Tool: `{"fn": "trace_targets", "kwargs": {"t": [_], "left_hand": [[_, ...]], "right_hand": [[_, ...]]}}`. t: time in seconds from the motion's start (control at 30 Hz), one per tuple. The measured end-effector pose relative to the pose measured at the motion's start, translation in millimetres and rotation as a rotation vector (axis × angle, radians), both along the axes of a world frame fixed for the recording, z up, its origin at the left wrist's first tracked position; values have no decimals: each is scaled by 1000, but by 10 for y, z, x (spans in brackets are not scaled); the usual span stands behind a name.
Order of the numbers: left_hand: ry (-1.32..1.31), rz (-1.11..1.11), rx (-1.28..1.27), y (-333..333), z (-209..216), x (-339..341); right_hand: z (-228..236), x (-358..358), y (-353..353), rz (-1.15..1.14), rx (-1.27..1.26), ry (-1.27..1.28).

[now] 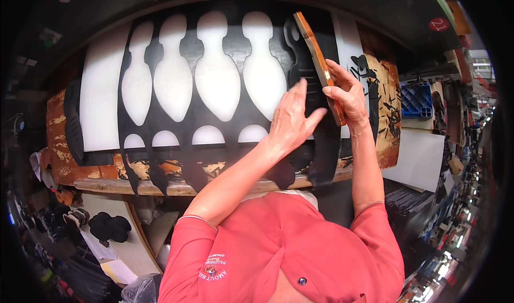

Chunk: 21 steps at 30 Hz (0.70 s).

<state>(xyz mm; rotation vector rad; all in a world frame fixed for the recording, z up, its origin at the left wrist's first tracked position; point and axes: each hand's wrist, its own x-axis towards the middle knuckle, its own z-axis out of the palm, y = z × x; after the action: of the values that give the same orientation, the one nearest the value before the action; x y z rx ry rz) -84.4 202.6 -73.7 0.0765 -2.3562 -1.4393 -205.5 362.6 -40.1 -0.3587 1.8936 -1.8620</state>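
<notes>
l. hand [292, 118] open, r. hand [345, 94] gripping orange-edged form [318, 56] over cut black sheet [191, 46]
sheet strips droop past surface's [107, 185] near edge: prob. light, soft, thin bits may tear, so hold by wide margins. l. fingers apart, contact w/ sheet unclear. beyond, r. fingers clamped on form, tilted on edge nearer surface's right edge; looks stiff, maybe heavyish, best held mid-length, its tip toward the far edge.
</notes>
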Motion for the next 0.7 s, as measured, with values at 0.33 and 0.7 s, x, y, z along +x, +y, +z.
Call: {"fn": "trace_targets", "kwargs": {"t": [0.33,0.7], "left_hand": [[-165,168,124,-187,-71,-293],[-408,113,392,-338,-71,-351]], "right_hand": [[-124,14,83,-45,-334,-209],[-127,6,146,-10,-427,-245]]}}
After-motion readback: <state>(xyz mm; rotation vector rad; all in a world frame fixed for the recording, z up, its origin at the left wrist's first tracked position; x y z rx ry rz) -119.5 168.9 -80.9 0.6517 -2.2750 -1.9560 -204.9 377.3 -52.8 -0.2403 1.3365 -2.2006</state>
